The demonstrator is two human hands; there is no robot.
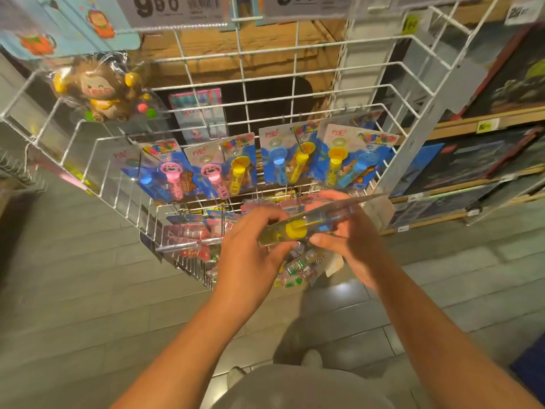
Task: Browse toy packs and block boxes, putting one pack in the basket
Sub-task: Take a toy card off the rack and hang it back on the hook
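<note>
Warm, yellowish indoor light fills the wide-angle view, fairly bright on the wire rack (206,119) and dimmer toward the left edge. A pale glare patch shines on the floor tiles (343,287). The rack's wires bow outward from lens distortion, and the corners, price tags (174,8) included, are smeared and soft.

White wire rack (392,66), price tag (172,8), grey tiled floor (73,290)

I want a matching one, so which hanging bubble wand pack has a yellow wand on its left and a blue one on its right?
The rightmost hanging pack, just above the right hand. The others pair blue-pink, pink-yellow, or blue-yellow.
</note>
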